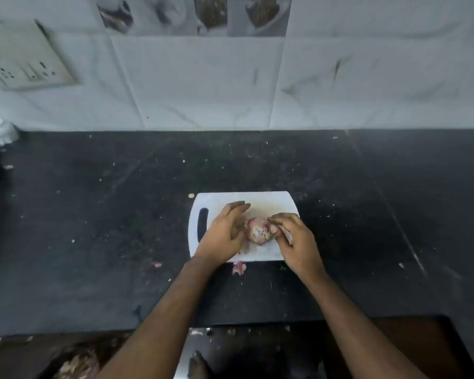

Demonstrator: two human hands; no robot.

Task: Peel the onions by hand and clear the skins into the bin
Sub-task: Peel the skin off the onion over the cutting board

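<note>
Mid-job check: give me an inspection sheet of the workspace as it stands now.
Surface: dark counter, speckled with crumbs.
Job's things: onion over the white board, partly peeled; bin not seen.
Clutter: skin scraps on the counter by the board's near edge.
Hands: left hand against the onion, fingers straight; right hand pinches at its skin.
Cables: nothing seen.
Surroundings: tiled wall, socket plate at the left.

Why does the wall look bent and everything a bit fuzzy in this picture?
Head view: the wide-angle lens bows the tiled wall and counter edge; the whole frame is soft, so the onion between the left hand and right hand is smeared; dim, even light, no glare.
</note>
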